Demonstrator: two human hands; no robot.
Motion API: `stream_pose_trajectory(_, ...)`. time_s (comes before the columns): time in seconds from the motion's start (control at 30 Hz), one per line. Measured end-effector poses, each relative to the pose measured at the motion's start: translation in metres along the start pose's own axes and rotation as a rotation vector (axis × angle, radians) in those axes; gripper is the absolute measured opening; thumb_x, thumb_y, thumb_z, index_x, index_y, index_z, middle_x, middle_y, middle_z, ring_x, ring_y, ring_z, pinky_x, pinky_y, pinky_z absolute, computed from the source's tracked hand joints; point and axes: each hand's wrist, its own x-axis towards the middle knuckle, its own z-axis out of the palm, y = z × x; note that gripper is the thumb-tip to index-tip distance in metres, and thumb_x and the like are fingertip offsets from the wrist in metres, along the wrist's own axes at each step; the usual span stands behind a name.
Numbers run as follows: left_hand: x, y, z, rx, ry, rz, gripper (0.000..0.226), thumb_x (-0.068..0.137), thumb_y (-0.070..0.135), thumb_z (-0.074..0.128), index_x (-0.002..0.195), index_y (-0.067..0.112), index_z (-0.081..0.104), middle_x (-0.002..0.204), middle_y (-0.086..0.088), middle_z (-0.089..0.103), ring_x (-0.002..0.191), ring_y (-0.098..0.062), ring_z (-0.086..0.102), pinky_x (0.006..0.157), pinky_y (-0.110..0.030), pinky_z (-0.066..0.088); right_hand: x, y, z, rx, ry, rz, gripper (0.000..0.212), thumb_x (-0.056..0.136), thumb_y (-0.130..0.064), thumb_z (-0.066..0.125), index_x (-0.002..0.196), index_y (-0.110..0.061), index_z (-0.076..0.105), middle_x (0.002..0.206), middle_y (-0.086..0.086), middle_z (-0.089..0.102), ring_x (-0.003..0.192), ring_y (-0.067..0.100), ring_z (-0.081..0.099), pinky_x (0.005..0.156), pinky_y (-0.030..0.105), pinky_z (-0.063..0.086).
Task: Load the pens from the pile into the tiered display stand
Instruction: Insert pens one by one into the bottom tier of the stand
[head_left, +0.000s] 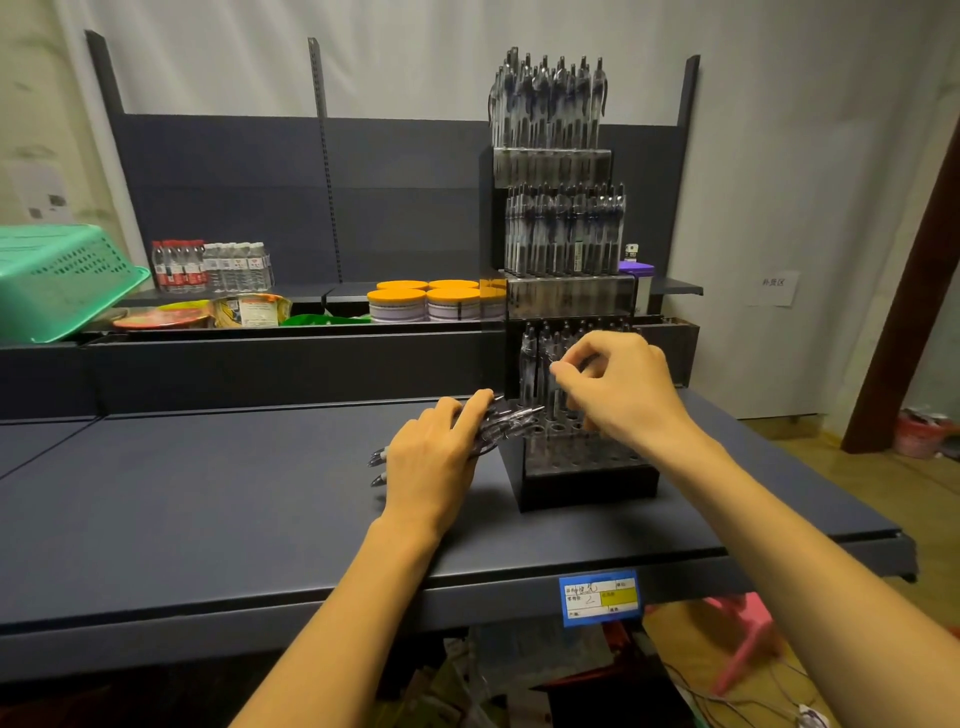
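My left hand (434, 457) grips a bundle of pens (493, 423) on the counter (208, 493) beside the stand (576, 452). Right hand (618, 387) pinches one pen over the bottom tier; top 2 tiers full.

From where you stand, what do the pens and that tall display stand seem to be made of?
The pens look like clear glossy plastic: the dark ink cores show through the barrels. The display stand seems to be black matte plastic or acrylic in its base, with see-through, shiny tier fronts that reflect light. I can't tell more than that.
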Motion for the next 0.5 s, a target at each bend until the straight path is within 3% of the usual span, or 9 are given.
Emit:
stream_pose_trajectory(0.17,-0.001,0.000,-0.002,-0.009,-0.001,0.012,0.058,0.073,0.013,0.079,0.122,0.018,0.048,0.082,-0.008,0.063,0.053,-0.025,0.054,0.043,-0.029,0.042,-0.011,-0.005,0.003,-0.041,-0.206,0.012,0.025,0.089,-0.040,0.065,0.081,-0.018,0.073,0.068,-0.003,0.068,0.050,0.007,0.061,0.056,0.024,0.052)
stream_pose_trajectory(0.3,0.000,0.001,-0.003,-0.013,0.003,0.008,0.057,0.074,0.013,0.079,0.122,0.017,0.048,0.081,-0.008,0.063,0.053,-0.024,0.053,0.043,-0.029,0.041,-0.011,-0.002,0.005,-0.043,-0.250,0.045,0.021,0.088,-0.035,0.067,0.091,-0.015,0.073,0.075,-0.003,0.068,0.059,0.005,0.058,0.061,0.027,0.053)
stream_pose_trajectory(0.43,-0.001,0.000,-0.003,-0.037,0.012,0.016,0.056,0.075,0.014,0.078,0.122,0.017,0.048,0.082,-0.009,0.063,0.054,-0.023,0.054,0.043,-0.028,0.042,-0.013,-0.002,0.007,0.029,-0.319,0.092,0.016,0.092,-0.028,0.063,0.093,-0.013,0.070,0.072,0.002,0.067,0.050,0.010,0.063,0.044,0.018,0.046)
stream_pose_trajectory(0.5,-0.001,0.000,-0.004,-0.057,0.006,0.020,0.057,0.075,0.015,0.078,0.123,0.017,0.046,0.083,-0.009,0.064,0.055,-0.023,0.055,0.044,-0.029,0.044,-0.014,-0.003,0.007,0.050,-0.323,0.098,0.014,0.094,-0.025,0.061,0.092,-0.013,0.068,0.072,0.004,0.066,0.048,0.010,0.063,0.043,0.016,0.045)
